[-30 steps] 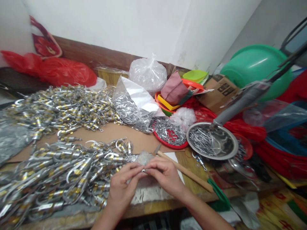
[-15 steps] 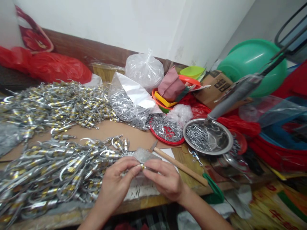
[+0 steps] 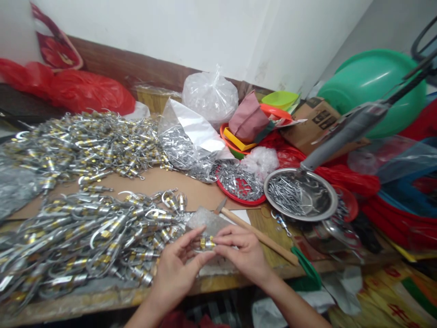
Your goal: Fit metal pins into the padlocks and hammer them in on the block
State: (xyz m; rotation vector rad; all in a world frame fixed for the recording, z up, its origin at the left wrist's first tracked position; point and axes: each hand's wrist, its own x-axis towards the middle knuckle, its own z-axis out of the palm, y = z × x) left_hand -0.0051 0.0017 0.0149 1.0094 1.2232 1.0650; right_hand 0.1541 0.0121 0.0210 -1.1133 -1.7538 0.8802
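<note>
Between my two hands is a small silver metal fitting with a brass-coloured band [image 3: 205, 242], held above the front of the bench. My right hand [image 3: 244, 255] pinches its right end between thumb and fingers. Around its left end curl the thumb and fingers of my left hand [image 3: 179, 266], more loosely. Just behind the fitting lies a grey metal block [image 3: 208, 219]. A hammer [image 3: 252, 230] with a wooden handle rests to the right of the block. Left of my hands spreads a pile of similar silver-and-brass fittings with curved hooks [image 3: 102, 237].
Farther back is a second heap of hooked fittings [image 3: 99, 141], on cardboard [image 3: 191, 184]. A plastic bag of metal pieces [image 3: 184, 146], a red tray [image 3: 235, 197] of small clips and a steel bowl [image 3: 327, 214] of pins stand behind. A grey-handled tool [image 3: 344, 134] slants over the bowl.
My hands have drawn slightly apart and lower, and more of the fitting shows between them. My left fingers have loosened and spread. The whole view has shifted a little.
</note>
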